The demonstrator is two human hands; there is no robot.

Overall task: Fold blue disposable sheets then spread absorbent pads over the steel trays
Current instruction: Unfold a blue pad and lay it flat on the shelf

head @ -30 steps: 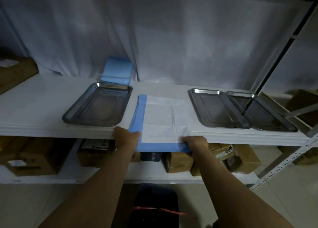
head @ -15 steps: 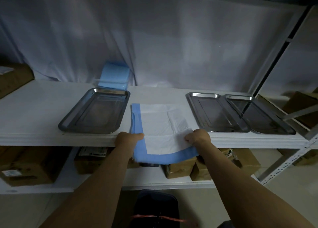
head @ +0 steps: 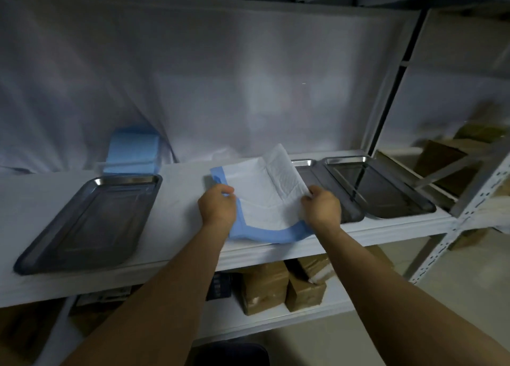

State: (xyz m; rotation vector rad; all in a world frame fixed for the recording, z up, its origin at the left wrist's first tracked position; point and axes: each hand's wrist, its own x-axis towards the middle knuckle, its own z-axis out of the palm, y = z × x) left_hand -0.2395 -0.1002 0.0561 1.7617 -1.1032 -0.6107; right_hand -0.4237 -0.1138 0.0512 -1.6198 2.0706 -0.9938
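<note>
We judge the pad-spreading step is in hand: our left hand (head: 218,208) and right hand (head: 321,208) each pinch a side of the blue-edged absorbent pad (head: 262,197), lifted off the shelf (head: 179,200), and next it wants carrying flat over a steel tray (head: 88,222).

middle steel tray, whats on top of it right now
A lifted white flap of the absorbent pad overhangs the middle steel tray's left part, and the right hand gripping the pad is above it. The tray bottom beneath them is hidden; the visible part looks bare.
</note>
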